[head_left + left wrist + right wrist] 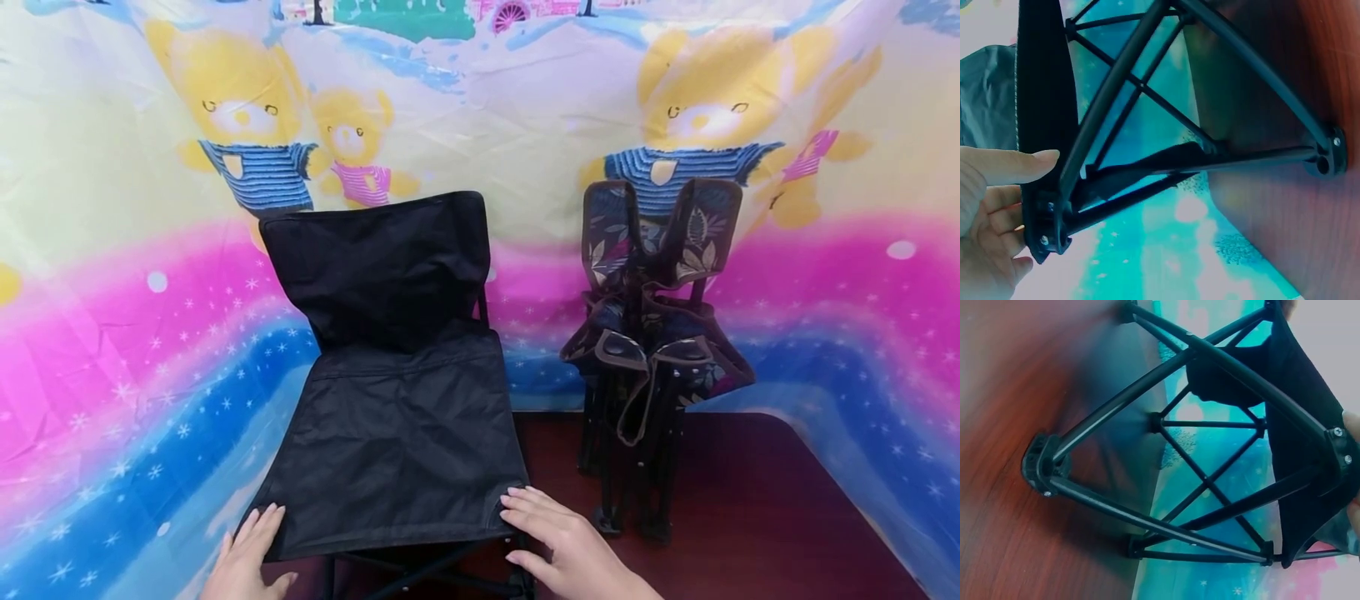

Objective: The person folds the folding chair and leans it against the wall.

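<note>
A black folding chair stands unfolded at the centre left in the head view, its fabric seat toward me and its backrest behind. My left hand grips the seat's front left corner, fingers on top. In the left wrist view its thumb lies across the seat edge beside the corner joint. At the front right corner, my right hand holds the seat with fingers above and thumb below the edge. Only a little of that hand shows in the right wrist view, where crossed black legs spread under the seat.
A second folding chair with dark leaf-patterned fabric stands folded upright to the right. Both chairs are on a dark red-brown table. Behind it hangs a colourful cloth backdrop printed with bears, which also runs down both sides.
</note>
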Available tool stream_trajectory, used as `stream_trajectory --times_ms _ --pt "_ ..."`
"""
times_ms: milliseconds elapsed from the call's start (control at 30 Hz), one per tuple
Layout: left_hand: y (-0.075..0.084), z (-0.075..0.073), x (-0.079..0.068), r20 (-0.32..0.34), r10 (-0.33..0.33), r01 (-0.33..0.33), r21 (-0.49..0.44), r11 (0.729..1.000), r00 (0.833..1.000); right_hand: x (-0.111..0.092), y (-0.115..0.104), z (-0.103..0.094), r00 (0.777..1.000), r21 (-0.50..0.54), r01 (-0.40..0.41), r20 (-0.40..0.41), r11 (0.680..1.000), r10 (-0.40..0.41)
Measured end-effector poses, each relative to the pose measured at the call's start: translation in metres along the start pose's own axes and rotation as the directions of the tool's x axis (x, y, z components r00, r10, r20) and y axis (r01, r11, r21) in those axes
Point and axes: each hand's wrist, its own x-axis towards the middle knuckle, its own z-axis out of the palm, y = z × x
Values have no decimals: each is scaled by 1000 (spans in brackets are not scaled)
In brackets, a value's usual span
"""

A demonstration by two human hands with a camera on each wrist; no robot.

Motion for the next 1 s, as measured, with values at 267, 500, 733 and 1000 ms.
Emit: stream_trajectory --times_ms 267,500,733,1000 --pt "-11 4 -5 -150 178 -177 23 984 972 1 8 -2 997 -32 83 2 996 -83" --pt "-24 13 -9 -321 297 -273 119 955 899 0 9 3 993 -31 112 -21 993 -113" --pt "-35 22 -7 -511 499 -463 209 862 700 -2 10 7 987 -62 145 -54 987 -148" --pt "-37 27 -6 -636 531 -511 240 825 560 -4 15 9 982 -95 161 -84 982 -169"
